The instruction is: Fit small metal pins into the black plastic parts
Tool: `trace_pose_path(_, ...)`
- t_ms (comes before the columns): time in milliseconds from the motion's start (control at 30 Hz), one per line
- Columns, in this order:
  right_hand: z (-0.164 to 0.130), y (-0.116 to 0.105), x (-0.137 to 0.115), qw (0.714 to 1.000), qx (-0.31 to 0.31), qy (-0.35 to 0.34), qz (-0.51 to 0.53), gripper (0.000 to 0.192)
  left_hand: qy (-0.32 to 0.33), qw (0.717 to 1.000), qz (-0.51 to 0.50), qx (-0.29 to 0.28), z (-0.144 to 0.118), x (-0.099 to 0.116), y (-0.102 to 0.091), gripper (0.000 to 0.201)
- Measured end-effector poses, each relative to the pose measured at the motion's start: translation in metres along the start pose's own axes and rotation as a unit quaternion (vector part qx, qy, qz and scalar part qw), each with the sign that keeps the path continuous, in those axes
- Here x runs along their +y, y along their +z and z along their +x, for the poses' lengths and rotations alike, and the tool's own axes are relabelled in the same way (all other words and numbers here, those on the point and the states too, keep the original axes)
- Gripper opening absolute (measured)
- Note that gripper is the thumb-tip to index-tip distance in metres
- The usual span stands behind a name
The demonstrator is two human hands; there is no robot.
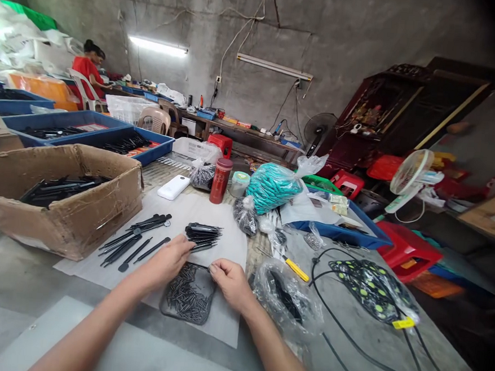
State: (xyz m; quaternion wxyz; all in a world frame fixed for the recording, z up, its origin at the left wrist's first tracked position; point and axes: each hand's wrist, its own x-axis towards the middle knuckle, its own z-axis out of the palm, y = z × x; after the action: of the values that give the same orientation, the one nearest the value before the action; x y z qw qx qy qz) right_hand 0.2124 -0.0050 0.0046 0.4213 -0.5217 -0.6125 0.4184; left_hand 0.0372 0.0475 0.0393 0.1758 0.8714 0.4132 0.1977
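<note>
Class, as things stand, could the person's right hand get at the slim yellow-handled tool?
Probably yes: the yellow-handled tool lies uncovered near the right hand, though a crumpled clear plastic bag sits beside the tool and the hand looks busy at the shallow dark tray.

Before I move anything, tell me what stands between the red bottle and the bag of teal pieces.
The head view shows a small lidded jar between the red bottle and the bag of teal pieces.

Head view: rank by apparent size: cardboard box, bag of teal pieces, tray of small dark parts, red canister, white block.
1. Cardboard box
2. Teal bag and parts tray: too alike to rank; tray sits nearer
3. Red canister
4. White block
</note>
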Motion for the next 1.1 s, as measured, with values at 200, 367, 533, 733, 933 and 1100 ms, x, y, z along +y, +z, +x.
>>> trace_pose_path(200, -0.002, 0.004, 0.002, 1.0, 0.002, -0.005, -0.007, 0.024, -0.006, 0.991, 0.132, -0.021, 0.037, -0.009, 0.021, 0.031)
trace_pose_path(367, -0.002, 0.006, 0.006, 1.0, 0.003, -0.007, -0.008, 0.026, -0.018, 0.982, 0.186, -0.031, 0.047, -0.008, 0.034, 0.031)
trace_pose_path(533, -0.002, 0.006, 0.013, 1.0, 0.0, -0.009, -0.003, 0.026, -0.055, 0.975, 0.211, -0.032, 0.04, -0.001, 0.026, 0.024)
trace_pose_path(733, -0.001, 0.003, 0.013, 1.0, -0.007, -0.004, 0.008, 0.027, -0.159, 0.955, 0.248, -0.04, 0.011, -0.029, -0.012, 0.021)
trace_pose_path(933, -0.001, 0.002, 0.015, 1.0, 0.005, 0.004, 0.019, 0.026, -0.217, 0.938, 0.262, -0.074, -0.012, -0.051, -0.017, 0.02)
trace_pose_path(1100, -0.002, 0.001, 0.017, 1.0, 0.005, 0.01, 0.018, 0.024, -0.23, 0.936, 0.258, -0.065, -0.017, -0.036, -0.013, 0.025)
